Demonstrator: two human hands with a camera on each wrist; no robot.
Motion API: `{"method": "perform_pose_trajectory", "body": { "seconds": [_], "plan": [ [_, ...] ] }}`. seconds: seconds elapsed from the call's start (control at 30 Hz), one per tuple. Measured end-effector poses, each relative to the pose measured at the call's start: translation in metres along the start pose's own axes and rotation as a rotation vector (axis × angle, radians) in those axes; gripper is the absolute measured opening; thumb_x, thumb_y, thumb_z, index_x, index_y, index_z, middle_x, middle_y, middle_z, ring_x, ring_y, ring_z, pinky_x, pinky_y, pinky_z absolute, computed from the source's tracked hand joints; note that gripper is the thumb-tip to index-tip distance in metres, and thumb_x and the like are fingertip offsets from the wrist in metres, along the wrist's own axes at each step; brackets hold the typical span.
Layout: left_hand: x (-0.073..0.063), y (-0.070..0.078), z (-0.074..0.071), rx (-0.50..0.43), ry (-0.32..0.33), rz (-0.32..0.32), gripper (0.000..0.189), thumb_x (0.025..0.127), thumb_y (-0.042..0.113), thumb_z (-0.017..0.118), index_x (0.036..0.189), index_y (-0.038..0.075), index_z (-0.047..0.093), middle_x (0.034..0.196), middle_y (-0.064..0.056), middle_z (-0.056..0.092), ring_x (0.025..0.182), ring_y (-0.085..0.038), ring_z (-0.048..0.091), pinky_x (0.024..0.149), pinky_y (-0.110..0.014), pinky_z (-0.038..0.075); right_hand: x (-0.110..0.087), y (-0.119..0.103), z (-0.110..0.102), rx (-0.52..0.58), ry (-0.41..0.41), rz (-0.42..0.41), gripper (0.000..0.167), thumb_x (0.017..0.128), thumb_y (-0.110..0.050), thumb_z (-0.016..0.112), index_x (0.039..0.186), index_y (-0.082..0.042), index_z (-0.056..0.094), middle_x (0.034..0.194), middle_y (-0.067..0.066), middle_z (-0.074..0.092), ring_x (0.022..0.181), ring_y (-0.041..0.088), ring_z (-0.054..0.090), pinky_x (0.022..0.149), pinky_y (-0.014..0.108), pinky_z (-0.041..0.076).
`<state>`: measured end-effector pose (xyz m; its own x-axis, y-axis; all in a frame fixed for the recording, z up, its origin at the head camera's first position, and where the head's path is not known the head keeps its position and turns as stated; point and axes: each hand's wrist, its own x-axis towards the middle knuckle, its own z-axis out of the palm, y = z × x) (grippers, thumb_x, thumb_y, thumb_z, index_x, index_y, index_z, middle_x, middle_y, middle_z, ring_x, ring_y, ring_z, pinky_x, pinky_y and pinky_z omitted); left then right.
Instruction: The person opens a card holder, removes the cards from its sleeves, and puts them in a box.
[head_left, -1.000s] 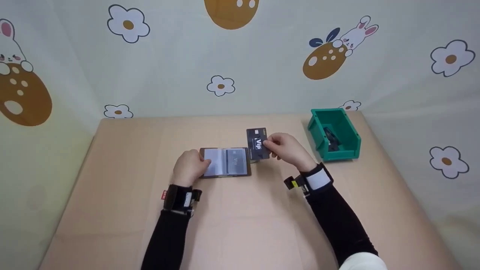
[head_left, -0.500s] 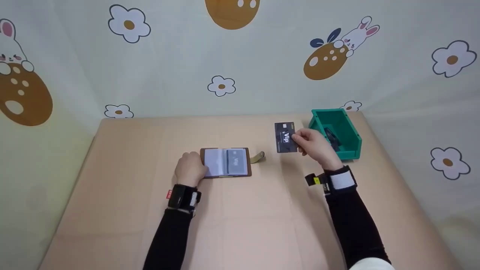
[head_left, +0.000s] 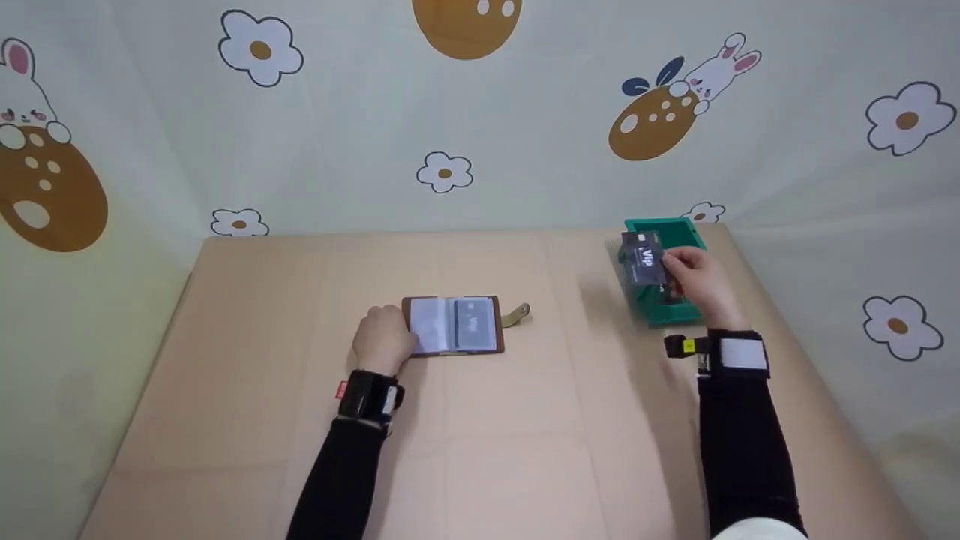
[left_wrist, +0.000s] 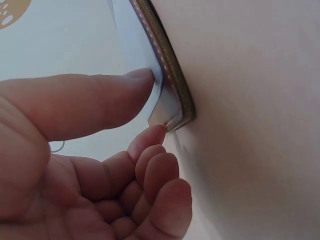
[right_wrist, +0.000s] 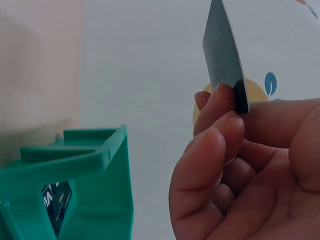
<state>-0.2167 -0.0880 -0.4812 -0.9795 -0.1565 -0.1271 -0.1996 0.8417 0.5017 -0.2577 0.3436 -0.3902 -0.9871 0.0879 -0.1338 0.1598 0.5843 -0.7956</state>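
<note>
A dark bank-style card (head_left: pixel 643 259) printed "Vip" is pinched between the thumb and fingers of my right hand (head_left: pixel 697 281). It hangs over the green bin (head_left: pixel 645 309), overlapping its left side in the head view. The right wrist view has the card (right_wrist: pixel 225 55) edge-on above the fingertips. On the table, a brown card holder (head_left: pixel 431 324) lies open with clear pages; a Vip card (head_left: pixel 472 324) shows in the right sleeve. My left hand (head_left: pixel 384 341) holds its left edge, the thumb on the page and the other fingers curled at the rim.
Dark cards (right_wrist: pixel 56 200) lie inside the green bin at the table's back right. A strap with a snap (head_left: pixel 517 315) sticks out from the card holder's right side. A patterned curtain (head_left: pixel 360 112) stands behind the table (head_left: pixel 480 465).
My right hand has carried the Vip card rightward from beside the card holder to over the green bin. The left hand stays at the holder's left edge.
</note>
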Motion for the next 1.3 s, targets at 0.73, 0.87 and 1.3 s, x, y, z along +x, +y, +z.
{"method": "perform_pose_trajectory", "body": {
  "seconds": [0.73,0.87,1.3],
  "plan": [
    [0.001,-0.003,0.001,0.004,0.024,0.03,0.017,0.078,0.003,0.068,0.091,-0.008,0.069,0.091,-0.021,0.064,0.08,-0.032,0.061,0.071,-0.046,0.05,0.021,0.046,-0.024,0.04,0.115,0.181,0.049,0.109,-0.024,0.029,0.149,0.002,0.035,0.12,0.015,0.042,0.095,0.027,0.046,0.083,0.037,0.043],
    [0.0,-0.002,0.002,-0.001,0.02,0.021,0.017,0.077,0.002,0.069,0.091,-0.008,0.07,0.089,-0.021,0.065,0.078,-0.032,0.062,0.069,-0.046,0.051,0.024,0.051,-0.026,-0.001,0.114,0.186,0.048,0.108,-0.022,0.029,0.148,0.004,0.036,0.117,0.016,0.044,0.089,0.024,0.048,0.077,0.033,0.044],
    [0.0,-0.002,0.001,-0.008,0.022,0.027,0.018,0.076,0.001,0.069,0.091,-0.008,0.07,0.088,-0.02,0.065,0.078,-0.032,0.062,0.07,-0.046,0.05,0.028,0.054,-0.02,-0.102,0.05,0.138,0.05,0.107,-0.017,0.033,0.15,0.009,0.028,0.133,0.031,0.047,0.111,0.036,0.053,0.099,0.047,0.044]
  ]
}}
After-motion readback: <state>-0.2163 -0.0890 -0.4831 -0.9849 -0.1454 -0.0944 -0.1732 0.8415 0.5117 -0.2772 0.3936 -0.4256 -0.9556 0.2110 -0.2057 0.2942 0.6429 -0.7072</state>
